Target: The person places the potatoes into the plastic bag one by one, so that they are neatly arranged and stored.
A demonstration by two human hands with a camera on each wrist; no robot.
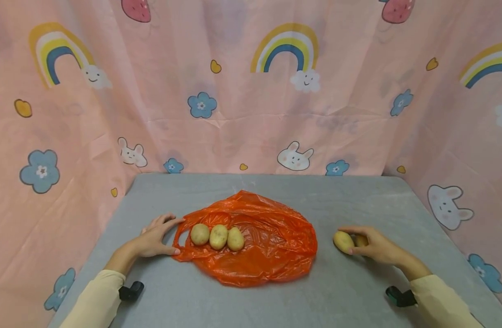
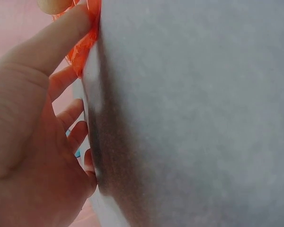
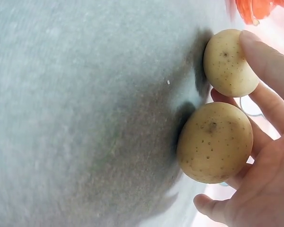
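Observation:
An orange plastic bag [image 1: 275, 246] lies spread flat, its handle end to the left. Three potatoes [image 1: 219, 237] sit in a row on that end. My left hand [image 1: 154, 237] touches the handle edges with thumb and forefinger spread apart; the left wrist view shows the thumb on the orange plastic [image 2: 83, 52]. To the right of the bag, my right hand [image 1: 375, 246] pinches a potato [image 3: 229, 64] between thumb and fingers, low at the table. Another potato [image 3: 215, 142] lies under the palm, partly hidden in the head view.
Everything lies on a grey table [image 1: 267, 307]. A pink patterned curtain [image 1: 242, 136] hangs behind the table and along both sides. Black wrist mounts [image 1: 131, 291] are worn at both cream sleeves [image 1: 97, 298].

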